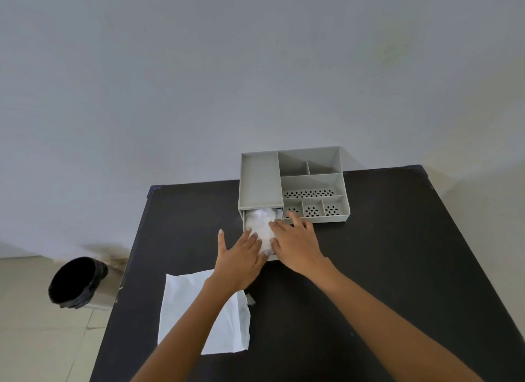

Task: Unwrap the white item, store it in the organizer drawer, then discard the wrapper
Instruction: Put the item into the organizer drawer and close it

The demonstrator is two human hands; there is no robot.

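A grey desk organizer [260, 179] stands at the far side of the black table, its lower left drawer [272, 257] pulled out toward me. The white item [260, 225], soft and crumpled, lies inside that drawer. My left hand [238, 256] rests flat on the item's near left part, fingers spread. My right hand [292, 239] presses on its right side, fingers spread over the drawer's right edge. The white wrapper [184, 305] lies flat on the table near me, partly under my left forearm.
A black bin [75, 282] with a dark liner stands on the floor left of the table [397, 253]. The organizer's top has several open compartments [312, 182], some with perforated floors. A plain wall rises behind.
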